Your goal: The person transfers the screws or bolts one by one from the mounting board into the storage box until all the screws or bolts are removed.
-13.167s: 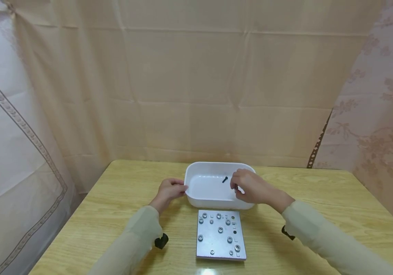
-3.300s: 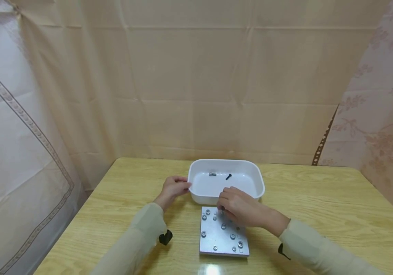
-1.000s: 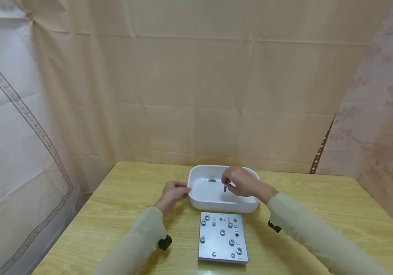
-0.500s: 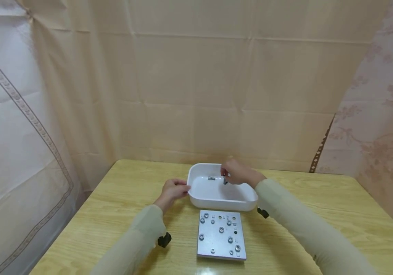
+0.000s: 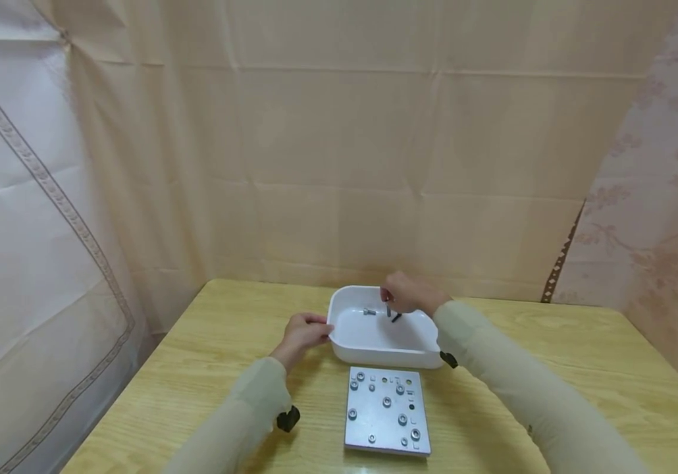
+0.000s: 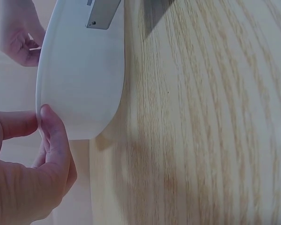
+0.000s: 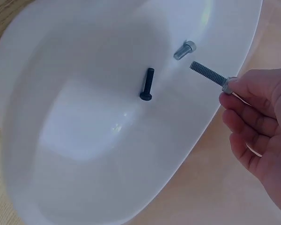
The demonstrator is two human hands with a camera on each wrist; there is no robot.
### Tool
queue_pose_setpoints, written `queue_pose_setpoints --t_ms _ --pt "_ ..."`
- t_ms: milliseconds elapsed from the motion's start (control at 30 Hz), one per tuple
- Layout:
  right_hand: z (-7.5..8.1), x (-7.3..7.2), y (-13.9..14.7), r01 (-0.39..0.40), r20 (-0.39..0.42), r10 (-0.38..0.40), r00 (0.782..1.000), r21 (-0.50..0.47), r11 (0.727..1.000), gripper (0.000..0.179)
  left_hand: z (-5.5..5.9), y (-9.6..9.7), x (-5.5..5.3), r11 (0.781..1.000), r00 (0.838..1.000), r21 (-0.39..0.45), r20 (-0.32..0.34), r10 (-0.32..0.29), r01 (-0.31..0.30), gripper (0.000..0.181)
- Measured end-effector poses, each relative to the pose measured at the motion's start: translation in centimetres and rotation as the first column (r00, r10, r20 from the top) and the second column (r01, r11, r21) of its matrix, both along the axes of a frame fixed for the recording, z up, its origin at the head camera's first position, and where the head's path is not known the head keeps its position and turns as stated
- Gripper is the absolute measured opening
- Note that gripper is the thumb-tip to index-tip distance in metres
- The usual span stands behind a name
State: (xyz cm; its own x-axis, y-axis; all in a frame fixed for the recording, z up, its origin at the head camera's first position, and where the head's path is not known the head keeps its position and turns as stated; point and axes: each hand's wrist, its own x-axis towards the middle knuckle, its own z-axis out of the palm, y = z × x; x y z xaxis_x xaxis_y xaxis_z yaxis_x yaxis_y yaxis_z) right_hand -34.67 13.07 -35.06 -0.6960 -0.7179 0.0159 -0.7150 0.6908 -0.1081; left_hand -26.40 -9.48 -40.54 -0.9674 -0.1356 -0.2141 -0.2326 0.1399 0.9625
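My right hand point(image 5: 407, 293) pinches a silver socket-head bolt point(image 7: 208, 72) by its head, between thumb and index finger, over the far side of a white plastic basin point(image 5: 386, 357). In the right wrist view the threaded shank points into the basin. A black bolt point(image 7: 148, 84) and a shorter silver bolt point(image 7: 185, 50) lie on the basin floor. My left hand point(image 5: 303, 334) pinches the basin's left rim, thumb inside and fingers outside, as the left wrist view also shows. In front of the basin lies a metal plate point(image 5: 368, 418) with several socket-head bolts and a few open holes.
The wooden table point(image 5: 232, 368) carries the basin and plate, with the plate close to the basin's near wall. A beige cloth point(image 5: 339, 164) hangs behind the table's far edge, with patterned cloths at both sides.
3.3 s ago the right hand was at the plate's far edge; it now holds a bolt over the basin, and a bolt seen there 13.2 s ago is gone. The short silver bolt has appeared in the basin.
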Motion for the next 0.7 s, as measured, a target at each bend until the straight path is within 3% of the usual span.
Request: queue_pose_setpoints --t_ms 233,367,700 --pt "0.1 0.3 -0.1 0.103 0.096 -0.103 0.99 0.005 0.995 0.021 -0.1 0.2 0.0 0.999 1.0 -0.02 0.006 -0.026 0.026 0.026" --pt "0.2 1.3 0.0 0.104 0.061 -0.105 0.993 0.019 0.994 0.022 -0.2 0.3 0.1 1.0 1.0 -0.01 0.007 -0.024 0.024 0.027" --pt "-0.4 5.1 1.1 -0.06 -0.077 0.052 0.996 -0.104 0.993 0.018 -0.3 0.2 0.0 1.0 1.0 -0.005 0.01 -0.021 0.021 0.028"
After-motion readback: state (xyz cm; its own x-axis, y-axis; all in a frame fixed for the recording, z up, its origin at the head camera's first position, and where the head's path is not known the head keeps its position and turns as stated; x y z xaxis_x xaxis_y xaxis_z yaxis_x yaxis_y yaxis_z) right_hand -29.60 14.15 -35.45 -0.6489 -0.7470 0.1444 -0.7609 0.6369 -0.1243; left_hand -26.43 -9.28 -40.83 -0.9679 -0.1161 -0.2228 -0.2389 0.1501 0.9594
